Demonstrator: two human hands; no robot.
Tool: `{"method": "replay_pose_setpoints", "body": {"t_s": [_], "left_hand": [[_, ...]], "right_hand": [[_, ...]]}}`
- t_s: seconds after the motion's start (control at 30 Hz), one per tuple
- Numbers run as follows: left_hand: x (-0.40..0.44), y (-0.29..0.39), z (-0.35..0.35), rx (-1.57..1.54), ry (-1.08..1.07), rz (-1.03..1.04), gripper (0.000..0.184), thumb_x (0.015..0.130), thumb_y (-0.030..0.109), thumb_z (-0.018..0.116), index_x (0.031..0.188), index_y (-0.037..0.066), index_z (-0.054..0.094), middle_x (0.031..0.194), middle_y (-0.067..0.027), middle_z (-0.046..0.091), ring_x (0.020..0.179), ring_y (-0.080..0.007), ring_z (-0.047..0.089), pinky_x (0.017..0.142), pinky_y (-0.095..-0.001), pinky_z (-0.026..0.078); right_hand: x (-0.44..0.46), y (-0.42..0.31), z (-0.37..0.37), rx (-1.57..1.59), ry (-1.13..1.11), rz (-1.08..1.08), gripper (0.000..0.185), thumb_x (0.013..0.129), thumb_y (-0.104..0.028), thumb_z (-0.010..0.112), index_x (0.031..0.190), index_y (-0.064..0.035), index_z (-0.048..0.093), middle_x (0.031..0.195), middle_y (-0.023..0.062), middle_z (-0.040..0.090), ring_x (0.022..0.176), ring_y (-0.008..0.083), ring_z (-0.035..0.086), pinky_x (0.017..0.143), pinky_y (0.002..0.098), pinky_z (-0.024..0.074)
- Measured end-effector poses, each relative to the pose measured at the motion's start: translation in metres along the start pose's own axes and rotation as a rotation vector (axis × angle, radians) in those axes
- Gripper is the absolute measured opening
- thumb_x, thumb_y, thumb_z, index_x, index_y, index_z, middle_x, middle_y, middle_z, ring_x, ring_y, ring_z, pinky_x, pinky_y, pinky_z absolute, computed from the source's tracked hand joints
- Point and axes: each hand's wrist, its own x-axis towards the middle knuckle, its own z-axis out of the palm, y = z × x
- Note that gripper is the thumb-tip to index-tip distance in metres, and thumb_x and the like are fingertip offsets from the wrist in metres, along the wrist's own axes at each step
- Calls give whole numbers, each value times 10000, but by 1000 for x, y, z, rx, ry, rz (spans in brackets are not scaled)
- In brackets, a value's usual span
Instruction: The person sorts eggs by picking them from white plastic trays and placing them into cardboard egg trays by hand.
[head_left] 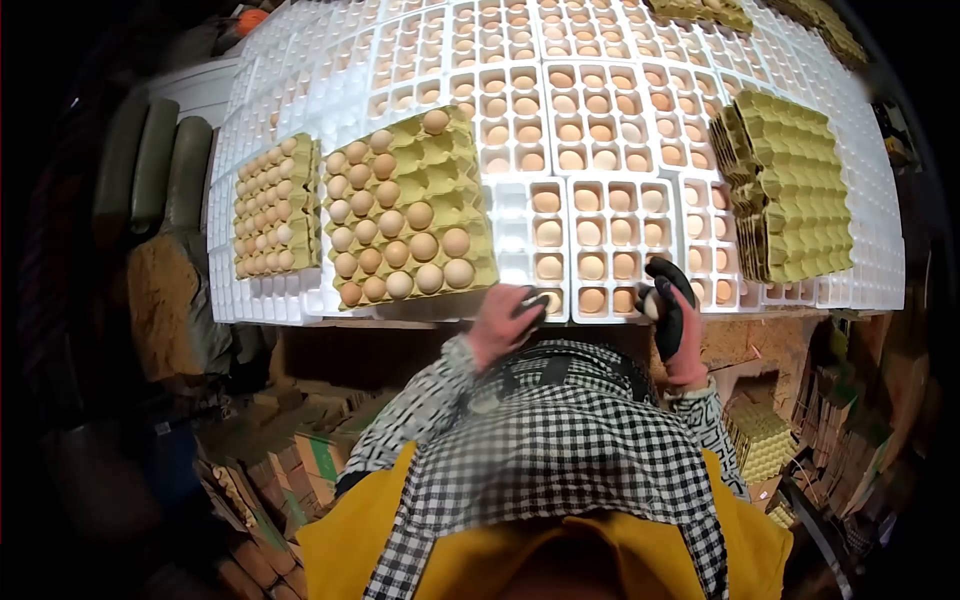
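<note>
My left hand (508,322), in a pink and black glove, is at the near edge of a white foam tray (513,270). Its fingers curl against an egg (552,301) in the front cell; the far side of the grip is hidden. My right hand (676,322), gloved alike, closes around another egg (652,306) over the front right corner of the neighbouring foam tray (571,250). Brown eggs fill most of that tray's cells. Left of my left hand, a yellow-green pulp tray (440,190) holds eggs in its left and front cells, while its back right cells are bare.
A smaller-looking pulp tray of eggs (267,215) stands at far left. Stacked pulp trays (795,190) rise at right. More foam trays with eggs (590,100) cover the table behind. Folded cardboard (285,465) and pulp trays (760,440) lie below the table edge.
</note>
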Motion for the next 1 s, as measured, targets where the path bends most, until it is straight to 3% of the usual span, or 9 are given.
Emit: {"method": "replay_pose_setpoints", "body": {"t_s": [0.13,0.3,0.5,0.57,0.63,0.7,0.83,0.97,1.0], "left_hand": [[9,0,1,103,-116,1,450,723,213,731,1136,70,625,1220,-158,569,1132,-376,530,1026,-530,392],[-43,17,-84,14,10,59,294,758,203,670,1025,81,678,1134,-142,643,1032,-316,625,903,-471,495],[-22,-12,-177,272,-112,-398,538,704,264,780,1192,102,621,1244,-105,573,1157,-359,509,1017,-507,364],[-20,-27,-161,316,-143,-359,543,705,284,775,1194,115,611,1233,-98,569,1124,-334,517,994,-489,378],[-17,-42,-156,295,-155,-316,524,698,294,772,1163,115,608,1197,-86,570,1081,-309,528,955,-466,396],[-10,-48,-162,245,-179,-303,517,694,295,772,1150,116,607,1182,-82,568,1070,-299,530,939,-458,402],[-15,-62,-186,43,-65,-260,592,661,295,782,1182,88,594,1186,-122,563,1100,-316,522,968,-464,396],[0,-97,-227,-1357,299,-862,461,753,196,702,1182,56,609,1065,-145,585,973,-307,600,868,-405,491],[13,-107,-228,-1131,170,-894,435,766,189,705,1162,37,609,1049,-138,596,980,-262,609,832,-366,503]], "right_hand": [[31,30,50,47,-228,-42,431,799,-16,539,1224,30,589,1212,91,607,1056,164,609,936,301,484],[69,95,122,-902,-561,-839,507,771,-132,704,1256,-65,574,1316,172,552,1246,356,518,1044,434,430],[40,30,179,-750,-290,-730,597,724,-176,740,1276,-34,560,1239,168,578,1131,372,545,984,450,438],[42,10,215,-1206,-390,-856,638,735,-192,740,1327,-84,528,1235,152,585,1094,349,561,947,420,450],[71,38,227,-1356,-561,-681,727,725,-222,765,1389,-141,479,1239,119,595,988,311,605,853,379,475],[71,8,247,-1422,-697,-527,653,742,-160,746,1348,-75,520,1228,133,618,991,266,641,887,368,503],[55,-14,229,-639,-553,-146,416,844,-130,621,1250,-37,615,1256,120,632,1104,224,627,975,342,475],[29,-41,208,17,-347,181,362,823,-63,585,1169,41,611,1124,92,645,1043,193,609,930,312,496],[28,-36,210,-287,-433,129,331,829,-98,596,1142,9,624,1104,93,636,986,166,603,898,305,507]]}}
